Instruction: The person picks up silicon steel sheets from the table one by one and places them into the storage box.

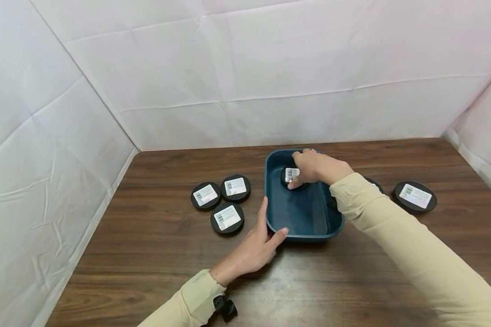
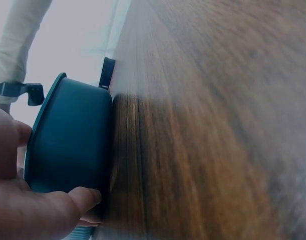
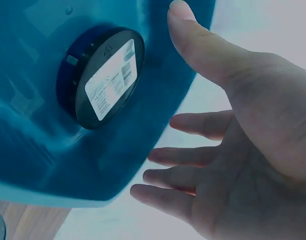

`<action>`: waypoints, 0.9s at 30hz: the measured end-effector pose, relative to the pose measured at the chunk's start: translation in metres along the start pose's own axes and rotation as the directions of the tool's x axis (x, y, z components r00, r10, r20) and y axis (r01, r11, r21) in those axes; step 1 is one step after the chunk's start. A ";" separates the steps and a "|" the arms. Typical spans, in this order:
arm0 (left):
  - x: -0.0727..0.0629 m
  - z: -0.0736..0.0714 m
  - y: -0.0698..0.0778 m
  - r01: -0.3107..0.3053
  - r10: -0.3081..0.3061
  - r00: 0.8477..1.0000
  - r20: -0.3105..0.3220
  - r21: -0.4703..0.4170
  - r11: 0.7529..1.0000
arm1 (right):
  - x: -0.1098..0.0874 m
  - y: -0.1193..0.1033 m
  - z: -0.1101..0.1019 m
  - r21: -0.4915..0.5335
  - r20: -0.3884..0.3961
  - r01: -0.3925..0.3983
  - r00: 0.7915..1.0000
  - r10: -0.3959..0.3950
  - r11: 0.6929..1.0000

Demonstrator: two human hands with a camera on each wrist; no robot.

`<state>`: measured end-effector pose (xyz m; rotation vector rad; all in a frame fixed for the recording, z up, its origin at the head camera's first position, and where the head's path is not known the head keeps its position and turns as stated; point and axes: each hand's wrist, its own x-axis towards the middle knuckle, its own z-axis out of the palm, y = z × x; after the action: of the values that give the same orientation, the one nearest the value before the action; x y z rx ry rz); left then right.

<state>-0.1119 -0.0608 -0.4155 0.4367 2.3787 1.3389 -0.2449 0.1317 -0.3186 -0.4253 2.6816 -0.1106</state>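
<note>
1. Black disc (image 1: 289,176), labelled side up, lies in the far half of the blue tray (image 1: 307,238).
2. Right hand (image 1: 316,166): fingers spread, gripping nothing; vertical movement should avoid nudging it.
3. Left hand (image 1: 253,250): thumb and forefinger parted, touching the near-left corner; light pressure should suffice.

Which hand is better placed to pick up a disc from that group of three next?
Left, I'd say: the left hand touches the bin at its near left corner, close to the nearest disc of that group. The right hand is over the bin's far side, farther away.
</note>
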 end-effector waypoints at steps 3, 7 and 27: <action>-0.001 0.001 -0.001 0.008 -0.008 1.000 0.002 0.001 1.000 | -0.005 0.003 -0.001 0.013 -0.015 0.004 1.000 -0.004 1.000; -0.001 0.002 -0.002 0.014 -0.014 1.000 0.002 -0.001 1.000 | -0.016 0.008 -0.005 0.014 -0.062 0.015 0.998 -0.014 1.000; 0.005 0.003 0.000 -0.004 0.004 1.000 -0.013 0.007 1.000 | -0.048 0.044 0.001 -0.083 -0.401 0.136 0.903 -0.158 0.987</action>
<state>-0.1147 -0.0567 -0.4179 0.4368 2.3951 1.3394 -0.2155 0.1883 -0.3068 -0.6893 3.0629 -0.1920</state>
